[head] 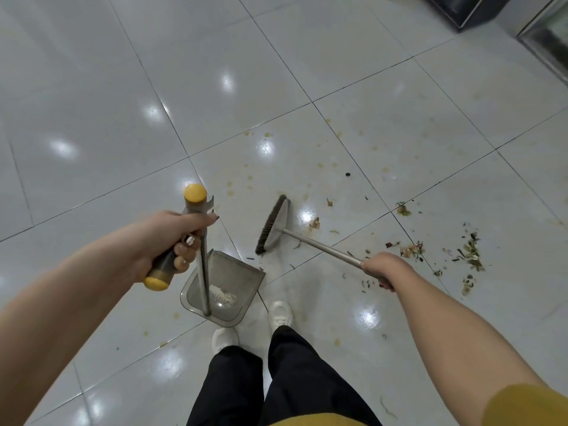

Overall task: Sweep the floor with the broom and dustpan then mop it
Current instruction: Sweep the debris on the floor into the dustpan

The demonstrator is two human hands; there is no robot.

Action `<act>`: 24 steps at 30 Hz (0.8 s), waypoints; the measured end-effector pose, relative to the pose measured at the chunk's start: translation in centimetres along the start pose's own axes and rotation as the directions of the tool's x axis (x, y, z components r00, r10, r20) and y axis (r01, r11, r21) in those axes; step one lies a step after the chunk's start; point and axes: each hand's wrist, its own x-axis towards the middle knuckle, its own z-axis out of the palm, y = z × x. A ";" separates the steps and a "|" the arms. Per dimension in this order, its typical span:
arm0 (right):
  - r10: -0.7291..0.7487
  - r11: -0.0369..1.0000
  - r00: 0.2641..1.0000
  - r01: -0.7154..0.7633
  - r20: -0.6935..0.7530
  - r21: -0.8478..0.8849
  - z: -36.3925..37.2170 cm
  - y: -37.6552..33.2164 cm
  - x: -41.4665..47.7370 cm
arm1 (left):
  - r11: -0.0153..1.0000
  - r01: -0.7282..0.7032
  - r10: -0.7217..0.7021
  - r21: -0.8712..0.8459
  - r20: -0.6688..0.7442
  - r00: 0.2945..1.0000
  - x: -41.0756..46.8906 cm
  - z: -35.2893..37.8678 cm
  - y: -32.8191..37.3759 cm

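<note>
- Your left hand [175, 238] grips the dustpan [239, 278] by its handle, pan low by your feet.
- Your right hand [381, 267] grips the broom [276, 226], its stick slanting left to the head near the pan.
- Scraps [470, 256] lie right of that hand, on the wrong side of the bristles.

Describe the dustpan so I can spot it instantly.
Find the white shoes at bottom centre. Just ahead of them, below the left hand, is the dustpan. Unlike the dark-bristled broom beside it, it is a grey see-through scoop on an upright metal pole.
</note>
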 end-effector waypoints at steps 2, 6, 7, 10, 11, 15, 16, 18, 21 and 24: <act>0.019 1.000 0.999 -0.019 -0.039 0.006 -0.1 1.4 0.1 | 1.000 -0.013 0.013 0.018 -0.004 1.000 -0.5 0.1 -0.6; -0.005 0.981 1.000 0.008 -0.018 0.194 -0.2 3.5 -0.9 | 0.999 -0.034 0.035 0.017 -0.007 0.999 -1.6 -0.6 -1.7; -0.014 0.958 1.000 0.008 0.017 0.286 -0.1 3.8 -1.5 | 0.999 -0.040 0.041 0.021 -0.005 0.999 -1.9 -0.9 -2.1; -0.085 0.841 0.977 -0.035 0.196 0.540 1.2 4.1 -3.8 | 0.998 -0.059 0.059 0.029 -0.010 0.998 -2.7 -1.9 -3.4; -0.120 0.801 0.960 -0.056 0.252 0.596 2.1 3.6 -4.5 | 0.998 -0.060 0.061 0.030 -0.008 0.998 -3.1 -2.2 -4.0; -0.218 0.671 0.912 -0.118 0.347 0.732 5.4 0.0 -6.9 | 0.997 -0.072 0.072 0.006 -0.016 0.997 -4.4 -3.1 -6.5; -0.242 0.671 0.904 -0.107 0.353 0.734 6.1 -1.2 -7.6 | 0.997 -0.074 0.074 0.000 -0.018 0.997 -4.6 -3.4 -7.1; -0.288 0.675 0.884 -0.086 0.369 0.733 7.5 -3.4 -9.0 | 0.998 -0.065 0.065 -0.017 -0.019 0.998 -5.0 -3.9 -8.3; -0.361 0.625 0.819 -0.143 0.446 0.768 9.5 -6.2 -11.0 | 0.999 -0.039 0.038 -0.029 -0.014 0.999 -5.5 -4.3 -10.1; -0.365 0.677 0.783 -0.147 0.503 0.721 11.4 -8.2 -12.1 | 0.999 -0.019 0.018 -0.037 -0.009 1.000 -5.7 -4.2 -11.7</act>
